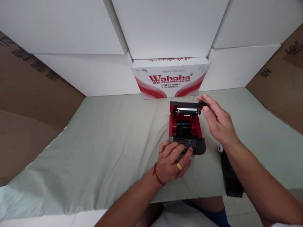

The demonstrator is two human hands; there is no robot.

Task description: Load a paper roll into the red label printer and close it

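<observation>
A small red and black label printer [171,126] stands on the cloth with its lid [187,105] raised. Inside it sits a dark, shiny roll [183,127]. Wrinkled black film [188,143] stretches from the roll over the printer's front. My left hand [174,157] is at the front edge, fingers bent and pressed on the film; the undersides of the fingertips are hidden. At the lid's right corner is my right hand [217,119], the corner between thumb and fingers, palm turned toward the printer.
A dark strip of material [230,176] with a white round end [220,148] lies beside my right forearm and reaches the table edge. A Wahaha carton [170,80] stands behind the printer. White boxes [168,28] and brown cardboard [30,85] surround the green cloth [113,142].
</observation>
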